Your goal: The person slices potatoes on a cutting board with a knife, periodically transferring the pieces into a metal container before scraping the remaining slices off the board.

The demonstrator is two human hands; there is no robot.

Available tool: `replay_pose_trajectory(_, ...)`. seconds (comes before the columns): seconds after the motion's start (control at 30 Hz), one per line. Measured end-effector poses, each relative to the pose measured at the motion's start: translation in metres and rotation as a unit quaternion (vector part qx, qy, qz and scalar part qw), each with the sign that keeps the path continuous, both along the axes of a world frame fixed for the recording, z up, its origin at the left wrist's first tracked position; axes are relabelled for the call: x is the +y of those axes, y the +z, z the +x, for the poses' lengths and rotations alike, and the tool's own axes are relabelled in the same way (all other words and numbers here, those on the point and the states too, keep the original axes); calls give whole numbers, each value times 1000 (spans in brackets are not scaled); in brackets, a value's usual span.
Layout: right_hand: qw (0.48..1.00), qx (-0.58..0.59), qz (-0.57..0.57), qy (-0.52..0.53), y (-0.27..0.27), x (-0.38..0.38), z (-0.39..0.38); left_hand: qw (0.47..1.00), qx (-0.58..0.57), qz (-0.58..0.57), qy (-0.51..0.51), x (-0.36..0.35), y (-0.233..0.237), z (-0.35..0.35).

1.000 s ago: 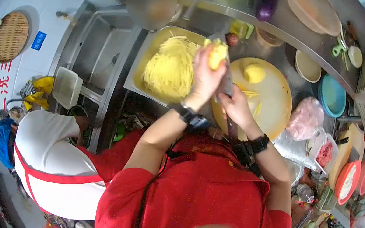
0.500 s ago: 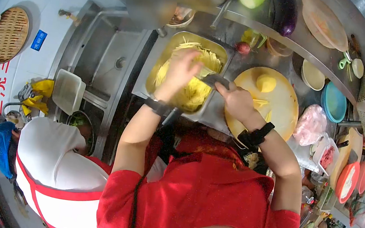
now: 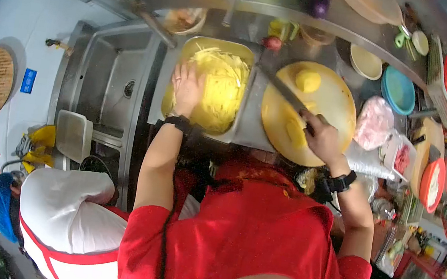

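My left hand (image 3: 186, 88) rests with its fingers laid out on yellow shredded potato (image 3: 222, 90), near the left side of a metal tray (image 3: 236, 131). My right hand (image 3: 321, 135) grips the handle of a kitchen knife (image 3: 286, 90). The dark blade points up and left across a round cutting board (image 3: 340, 99). A whole peeled potato (image 3: 308, 81) sits at the far part of the board. Another yellow potato piece (image 3: 295, 132) lies closer to me, just left of my right hand.
A steel sink (image 3: 112, 71) stands to the left, where a person in white (image 3: 66, 203) bends close by. On the right are a bag of pink contents (image 3: 375, 123), teal bowls (image 3: 398, 90) and a cream bowl (image 3: 365, 62). A metal shelf (image 3: 332, 30) runs along the back.
My left hand has moved from above the tray down onto the shreds at its left. My right hand has drawn the knife away from the tray, over the board.
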State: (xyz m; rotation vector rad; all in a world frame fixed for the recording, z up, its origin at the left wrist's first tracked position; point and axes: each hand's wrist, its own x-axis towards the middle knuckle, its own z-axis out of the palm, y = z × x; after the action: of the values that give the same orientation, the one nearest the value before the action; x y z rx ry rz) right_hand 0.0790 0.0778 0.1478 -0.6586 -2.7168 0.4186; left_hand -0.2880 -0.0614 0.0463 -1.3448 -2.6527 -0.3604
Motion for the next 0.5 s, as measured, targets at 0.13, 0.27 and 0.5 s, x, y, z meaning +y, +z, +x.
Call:
replay_pose_trajectory(0.13,965,15,-194,-176,-5,0,61,982,-156,-98,-34,-2,3,35)
replay_pose_trajectory(0.27,925,66,-298,-227,-15,-16,106,988,-111,-97,-53,-6,17,58)
replay_pose_trajectory(0.5,954,20,-234,-188,-49,-42,130,921,-196,92,-323,31,24,162)
